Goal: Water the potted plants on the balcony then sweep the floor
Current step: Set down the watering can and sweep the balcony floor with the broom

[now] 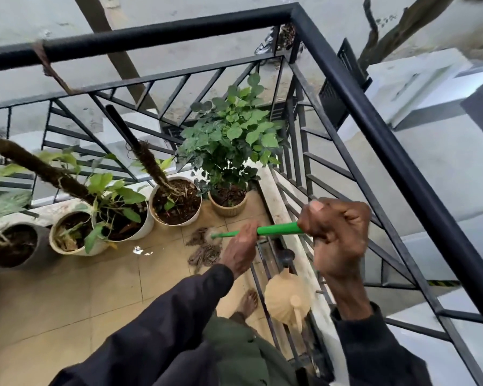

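Sweeping looks to be the step in hand. Left hand [239, 247] and right hand [335, 228] are both clamped on the green broom handle [279, 229], the right one higher, the left one lower, near the brown bristles [204, 247]. These bristles rest on the tiled floor [67, 296], near the pots [176, 203]. The beige watering can [286, 299] stands by the railing [374, 112] and nobody holds it, so I judge the watering of the 5 pots as done. Small white scraps [141, 250] lie on the tiles, so most of the sweeping is probably left.
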